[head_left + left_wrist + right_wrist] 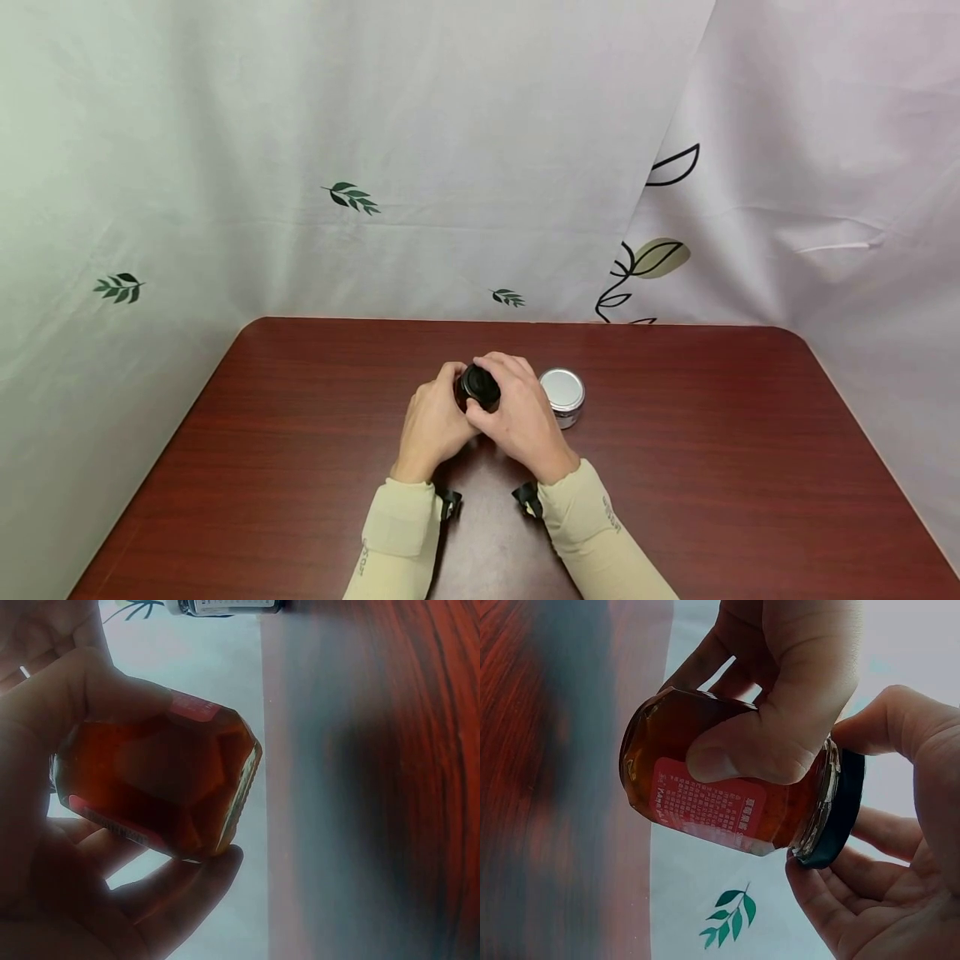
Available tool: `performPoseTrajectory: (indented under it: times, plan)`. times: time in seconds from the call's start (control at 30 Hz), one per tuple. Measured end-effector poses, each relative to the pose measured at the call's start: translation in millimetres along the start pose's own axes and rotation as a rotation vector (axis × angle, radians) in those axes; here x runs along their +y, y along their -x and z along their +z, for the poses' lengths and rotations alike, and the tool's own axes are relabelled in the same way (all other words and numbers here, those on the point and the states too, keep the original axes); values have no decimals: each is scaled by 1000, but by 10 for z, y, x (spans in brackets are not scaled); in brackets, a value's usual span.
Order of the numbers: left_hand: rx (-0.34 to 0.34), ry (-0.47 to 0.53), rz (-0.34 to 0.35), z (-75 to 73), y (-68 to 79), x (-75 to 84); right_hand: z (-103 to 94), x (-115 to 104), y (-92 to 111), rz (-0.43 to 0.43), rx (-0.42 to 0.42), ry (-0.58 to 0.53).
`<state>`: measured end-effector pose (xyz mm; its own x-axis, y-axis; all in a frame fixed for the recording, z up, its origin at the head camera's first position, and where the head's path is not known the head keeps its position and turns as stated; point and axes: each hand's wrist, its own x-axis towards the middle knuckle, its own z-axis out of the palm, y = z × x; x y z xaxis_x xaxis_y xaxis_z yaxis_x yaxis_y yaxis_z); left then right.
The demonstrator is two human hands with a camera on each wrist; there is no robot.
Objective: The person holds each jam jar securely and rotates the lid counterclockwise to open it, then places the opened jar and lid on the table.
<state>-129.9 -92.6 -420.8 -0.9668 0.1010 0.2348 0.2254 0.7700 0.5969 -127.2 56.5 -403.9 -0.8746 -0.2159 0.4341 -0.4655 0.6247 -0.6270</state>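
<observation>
Above the table, my left hand [435, 423] grips the body of a faceted glass jar [679, 724] of amber-brown contents. Its thumb lies across the red label [709, 802]. The fingers of my right hand [522, 419] curl round the rim of the jar's black lid [847, 814]. In the right wrist view the lid sits at the jar's mouth, with a strip of glass neck showing beside it. The left wrist view shows the jar's base [241, 799] held off the table.
A short round container with a silver-white lid [562, 389] stands on the reddish-brown wooden table [712, 467], just beyond my right hand. Behind the table hangs a pale curtain [450, 150] with leaf prints.
</observation>
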Motion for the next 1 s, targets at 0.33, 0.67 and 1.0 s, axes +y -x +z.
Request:
performPoseTrajectory:
  times: [0.33,0.67,1.0]
  plan:
    - [-4,0,-3,4,1,3,-2,7,-1,-13,-9,-14]
    - [-1,8,-2,8,-1,-5,0,8,-1,-8,-21,-23]
    - [-6,11,-3,11,-4,-18,1,3,-3,-12,-15,-27]
